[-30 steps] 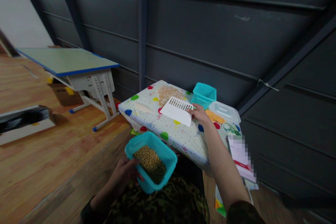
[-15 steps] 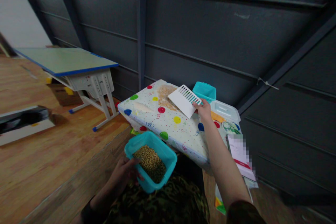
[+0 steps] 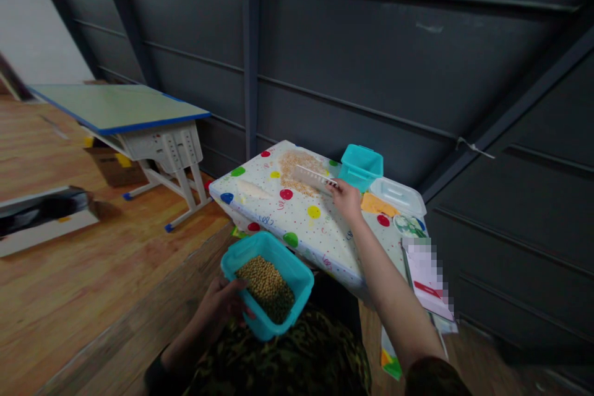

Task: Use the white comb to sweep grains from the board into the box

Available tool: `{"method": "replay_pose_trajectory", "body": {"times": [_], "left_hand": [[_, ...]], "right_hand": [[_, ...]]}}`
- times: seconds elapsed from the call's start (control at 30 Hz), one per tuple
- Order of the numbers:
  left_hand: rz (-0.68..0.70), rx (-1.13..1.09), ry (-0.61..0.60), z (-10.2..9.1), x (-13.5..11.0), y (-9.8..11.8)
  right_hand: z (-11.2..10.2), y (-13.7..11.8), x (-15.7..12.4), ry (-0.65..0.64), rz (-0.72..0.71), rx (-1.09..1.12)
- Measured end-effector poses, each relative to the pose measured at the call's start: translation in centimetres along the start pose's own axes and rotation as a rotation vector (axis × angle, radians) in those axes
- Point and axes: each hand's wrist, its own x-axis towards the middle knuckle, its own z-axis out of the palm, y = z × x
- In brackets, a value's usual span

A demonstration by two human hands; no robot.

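My left hand [image 3: 223, 303] grips the near-left side of a teal plastic container [image 3: 297, 265] below the table's front edge. Inside it lie round tan beans [image 3: 260, 275], with darker green ones toward the near corner. Over the table, my right hand [image 3: 347, 199] is closed on the slotted end of a white flat scraper [image 3: 312, 174], seen almost edge-on. The scraper's far end is at a patch of light brown grains [image 3: 290, 164] spread on the cloth; whether it touches them I cannot tell. A pale powdery heap [image 3: 253, 189] lies left of the grains.
A balloon-print tablecloth [image 3: 325, 235] covers the table. At its right stand a second teal container [image 3: 359, 176], a clear lid [image 3: 400, 197], an orange piece [image 3: 378, 205] and a clipboard-like board [image 3: 424, 278]. A dark panelled wall [image 3: 348, 111] rises behind; a green-topped desk [image 3: 116, 105] stands left.
The scraper has tipped from showing its broad face to nearly edge-on, and my right hand has moved slightly left and down with it. The left hand and its container have stayed put.
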Motion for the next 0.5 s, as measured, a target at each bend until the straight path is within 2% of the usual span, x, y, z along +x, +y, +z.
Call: {"method": "replay_pose_trajectory", "body": {"times": [0.3,0.5], "left_hand": [[-0.009,-0.034,-0.091,-0.79,0.23,0.09],[-0.013,-0.031,-0.066,-0.88,0.26,-0.12]], "right_hand": [[-0.16,-1.16,-0.21,-0.059,0.01,0.225],[-0.32,-1.2,0.13,-0.104,0.059,0.284]]}}
